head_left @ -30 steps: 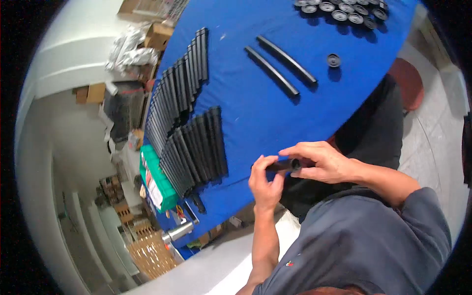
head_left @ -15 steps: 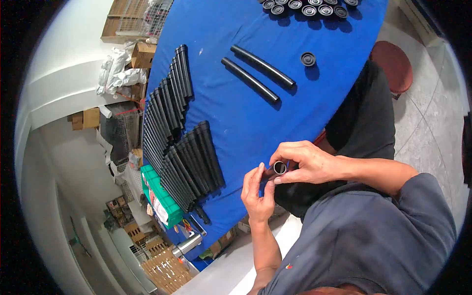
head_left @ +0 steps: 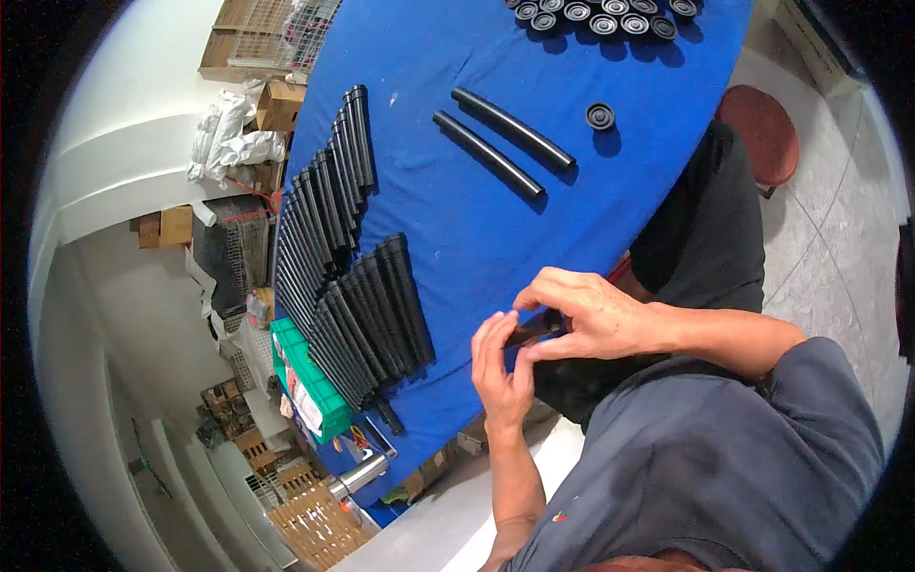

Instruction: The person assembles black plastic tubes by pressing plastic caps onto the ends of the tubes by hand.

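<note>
My left hand (head_left: 500, 372) and my right hand (head_left: 596, 316) meet near the table's front edge. Between them is a short-looking dark tube (head_left: 541, 327), foreshortened and partly covered by the fingers. The fingers of both hands curl round it, the right hand at its right end and the left hand at the other side. Beyond my hands, two black tubes (head_left: 488, 154) lie side by side on the blue cloth (head_left: 477, 238). A single round black cap (head_left: 599, 116) sits to their right.
Rows of black tubes (head_left: 367, 315) cover the left part of the table. Several round black caps (head_left: 603, 24) are grouped at the far edge. A green crate (head_left: 319, 381) stands at the left edge, near a metal cylinder (head_left: 360, 474). A red stool (head_left: 760, 133) is at the right.
The held tube has tilted, so its round open end no longer faces the camera. My right hand's fingers have moved over it, towards my left hand.
</note>
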{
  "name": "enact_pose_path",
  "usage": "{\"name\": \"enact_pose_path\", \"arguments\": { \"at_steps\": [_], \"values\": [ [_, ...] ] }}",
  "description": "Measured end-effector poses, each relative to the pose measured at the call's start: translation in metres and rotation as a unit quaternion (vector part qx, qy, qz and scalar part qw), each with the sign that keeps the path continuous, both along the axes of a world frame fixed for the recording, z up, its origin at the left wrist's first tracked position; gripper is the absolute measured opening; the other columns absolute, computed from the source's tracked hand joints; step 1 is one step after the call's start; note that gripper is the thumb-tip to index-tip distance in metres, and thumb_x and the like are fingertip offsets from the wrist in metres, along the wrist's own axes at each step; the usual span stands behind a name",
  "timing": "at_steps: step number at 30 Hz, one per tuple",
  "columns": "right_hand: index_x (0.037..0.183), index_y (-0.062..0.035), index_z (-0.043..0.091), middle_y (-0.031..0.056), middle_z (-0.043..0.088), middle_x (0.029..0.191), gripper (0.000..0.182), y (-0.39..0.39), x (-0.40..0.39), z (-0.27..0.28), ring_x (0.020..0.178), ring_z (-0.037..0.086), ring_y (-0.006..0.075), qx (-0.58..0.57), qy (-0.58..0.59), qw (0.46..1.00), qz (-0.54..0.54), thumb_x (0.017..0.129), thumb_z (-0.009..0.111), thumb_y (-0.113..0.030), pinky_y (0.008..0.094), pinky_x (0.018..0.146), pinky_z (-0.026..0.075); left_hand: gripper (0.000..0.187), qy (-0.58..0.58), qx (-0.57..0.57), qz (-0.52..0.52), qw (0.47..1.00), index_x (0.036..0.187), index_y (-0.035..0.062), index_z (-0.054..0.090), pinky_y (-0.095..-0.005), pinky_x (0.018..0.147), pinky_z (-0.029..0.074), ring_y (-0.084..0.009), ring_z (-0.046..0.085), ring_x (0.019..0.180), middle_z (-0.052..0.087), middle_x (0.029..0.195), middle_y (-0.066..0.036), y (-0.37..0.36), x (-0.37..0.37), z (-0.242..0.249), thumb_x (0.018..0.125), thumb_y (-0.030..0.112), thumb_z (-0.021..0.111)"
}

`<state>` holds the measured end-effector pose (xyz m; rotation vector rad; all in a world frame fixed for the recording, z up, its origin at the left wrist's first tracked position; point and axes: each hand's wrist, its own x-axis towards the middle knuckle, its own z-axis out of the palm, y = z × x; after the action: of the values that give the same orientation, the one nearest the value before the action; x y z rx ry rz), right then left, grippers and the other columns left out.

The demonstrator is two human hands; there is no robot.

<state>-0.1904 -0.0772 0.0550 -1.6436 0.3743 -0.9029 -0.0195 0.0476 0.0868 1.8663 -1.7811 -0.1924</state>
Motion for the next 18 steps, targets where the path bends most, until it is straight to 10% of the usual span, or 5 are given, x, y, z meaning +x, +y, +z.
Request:
{"name": "enact_pose_path", "arguments": {
  "at_steps": [4, 6, 8, 13, 18],
  "values": [
    [0.105, 0.0003, 0.063, 0.0163, 0.062, 0.098, 0.03, -0.007, -0.006, -0.014, 0.085, 0.065, 0.0343, -0.002, 0.03, 1.0, -0.009, 0.085, 0.077, -0.017, 0.0433, 0.074, 0.053, 0.025, -0.048, -0.075, 0.082, 0.993, 0.112, 0.0001, 0.068, -0.0393, 0.089, 0.054, -0.0292, 0.068, 0.095, 0.07, 0.11, -0.015, 0.015, -0.012, -0.011, 0.089, 0.006, 0.075],
    [0.101, -0.0002, 0.063, 0.0166, 0.062, 0.095, 0.028, -0.011, -0.008, -0.01, 0.085, 0.065, 0.0354, 0.004, 0.05, 0.997, -0.054, 0.085, 0.078, -0.018, 0.0425, 0.073, 0.054, 0.026, 0.314, 0.0, 0.107, 0.943, 0.11, 0.0014, 0.066, -0.0407, 0.082, 0.057, -0.0297, 0.069, 0.089, 0.07, 0.104, -0.015, 0.031, -0.013, -0.026, 0.097, 0.024, 0.07],
    [0.101, -0.0007, 0.063, 0.0167, 0.062, 0.094, 0.028, -0.01, -0.008, -0.007, 0.084, 0.065, 0.0357, -0.033, 0.052, 0.995, -0.081, 0.086, 0.078, -0.018, 0.0426, 0.071, 0.055, 0.034, 0.718, 0.131, 0.091, 0.678, 0.113, -0.0004, 0.064, -0.0393, 0.073, 0.06, -0.0293, 0.07, 0.084, 0.069, 0.105, -0.016, 0.03, -0.018, -0.031, 0.101, 0.031, 0.067],
    [0.105, -0.0062, 0.064, 0.0136, 0.063, 0.096, 0.036, -0.012, -0.015, 0.018, 0.085, 0.067, 0.0342, -0.165, 0.152, 0.974, -0.002, 0.088, 0.076, -0.035, 0.0445, 0.069, 0.056, 0.037, 0.942, 0.076, 0.081, 0.317, 0.134, 0.0147, 0.057, -0.0374, 0.08, 0.057, -0.0208, 0.067, 0.106, 0.065, 0.125, -0.006, 0.005, -0.011, -0.06, 0.1, 0.022, 0.068],
    [0.12, -0.0073, 0.065, 0.015, 0.064, 0.119, 0.044, -0.09, -0.04, 0.031, 0.106, 0.063, 0.0352, -0.319, 0.258, 0.872, -0.268, 0.081, 0.08, -0.023, 0.0444, 0.087, 0.054, 0.032, 0.802, -0.045, 0.018, 0.595, 0.128, 0.0118, 0.06, -0.0537, 0.109, 0.052, -0.0365, 0.062, 0.125, 0.063, 0.134, -0.019, -0.039, -0.009, -0.061, 0.097, 0.003, 0.064]
  ]
}}
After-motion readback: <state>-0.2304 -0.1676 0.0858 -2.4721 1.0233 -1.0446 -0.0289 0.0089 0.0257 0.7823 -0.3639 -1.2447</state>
